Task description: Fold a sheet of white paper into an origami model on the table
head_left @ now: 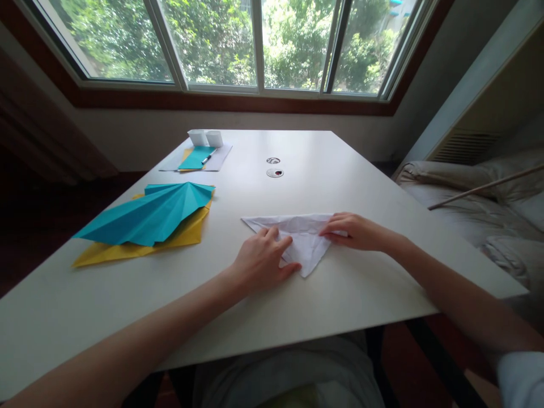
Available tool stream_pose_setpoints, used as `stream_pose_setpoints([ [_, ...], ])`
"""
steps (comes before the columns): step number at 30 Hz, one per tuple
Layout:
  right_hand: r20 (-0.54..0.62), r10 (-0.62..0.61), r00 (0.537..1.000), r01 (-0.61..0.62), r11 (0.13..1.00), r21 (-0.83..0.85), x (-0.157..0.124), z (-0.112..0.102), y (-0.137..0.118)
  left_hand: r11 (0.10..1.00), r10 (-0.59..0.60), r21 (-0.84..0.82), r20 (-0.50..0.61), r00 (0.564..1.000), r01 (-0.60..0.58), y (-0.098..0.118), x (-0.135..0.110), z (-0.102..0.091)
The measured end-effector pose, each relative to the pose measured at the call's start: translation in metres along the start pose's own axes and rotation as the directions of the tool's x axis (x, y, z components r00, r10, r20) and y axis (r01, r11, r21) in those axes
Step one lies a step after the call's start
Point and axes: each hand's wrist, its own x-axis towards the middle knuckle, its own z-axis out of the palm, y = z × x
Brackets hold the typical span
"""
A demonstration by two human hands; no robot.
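A white sheet of paper (304,241), folded into a triangle, lies on the table in front of me. Its long edge faces the window and one point is toward me. My left hand (266,258) rests on its left part, fingers spread and thumb near the bottom point. At the right corner, my right hand (355,229) has its fingers closed on the paper, with part of that corner hidden. The surface of the paper looks creased.
A pleated teal paper (157,212) lies over a yellow paper (182,232) on the left. Farther back are two white containers (198,137), smaller teal paper (196,158) and a pen (209,156). Two round inserts (273,161) sit in the white table (323,181).
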Motion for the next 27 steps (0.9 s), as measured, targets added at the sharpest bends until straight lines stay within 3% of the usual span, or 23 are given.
stream_pose_setpoints([
  [4, -0.102, 0.114, 0.988, -0.117, 0.993, -0.027, -0.004, -0.004, 0.024, 1.0, 0.016, 0.0, 0.0, 1.0, -0.016, -0.001, 0.001, 0.0],
  [14, -0.027, 0.256, 0.966, -0.257, 0.966, -0.014, -0.003, 0.006, 0.034, 0.999, 0.046, 0.029, -0.017, 0.999, -0.046, -0.002, 0.0, 0.0],
  [19, -0.017, 0.162, 0.987, -0.163, 0.983, -0.083, -0.004, 0.01, 0.03, 0.997, 0.062, 0.049, -0.048, 0.997, -0.06, -0.004, 0.002, 0.002],
  [27, 0.052, 0.053, 0.997, -0.033, 0.945, -0.325, 0.012, 0.027, -0.007, 0.988, 0.143, -0.044, -0.061, 0.988, -0.146, -0.013, 0.006, 0.009],
])
